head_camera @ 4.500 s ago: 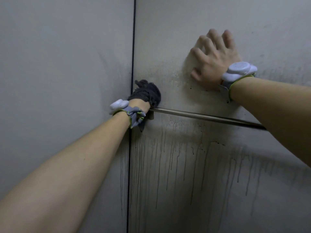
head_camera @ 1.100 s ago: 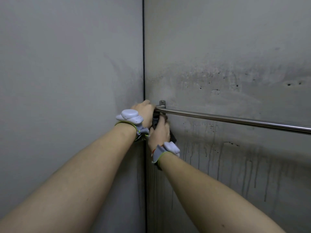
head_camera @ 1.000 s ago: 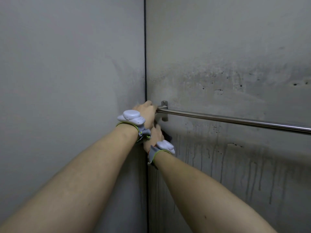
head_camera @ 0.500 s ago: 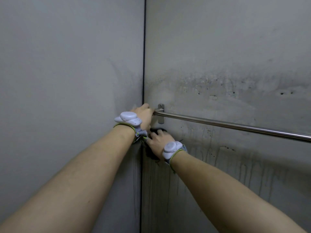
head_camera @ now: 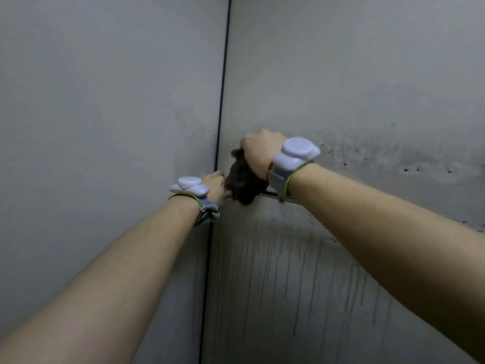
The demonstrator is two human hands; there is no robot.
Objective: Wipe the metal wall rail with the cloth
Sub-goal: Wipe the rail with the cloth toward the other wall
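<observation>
My right hand (head_camera: 258, 153) is closed in a fist on a dark crumpled cloth (head_camera: 241, 181), which hangs down over the left end of the metal wall rail (head_camera: 271, 194). Only a short sliver of the rail shows between the cloth and my right wrist band; my right forearm covers the rest. My left hand (head_camera: 216, 186) sits in the wall corner just left of the cloth and touches it. Its fingers are hidden behind the cloth.
Two grey wall panels meet at a dark vertical seam (head_camera: 221, 101). The right panel (head_camera: 367, 88) has dark specks above the rail and drip streaks (head_camera: 288, 271) below it. Both wrists wear white sensor bands.
My right hand has risen from below the rail to above it, carrying the cloth onto the rail's left end. My left hand stays at the corner. My right forearm now hides the rail.
</observation>
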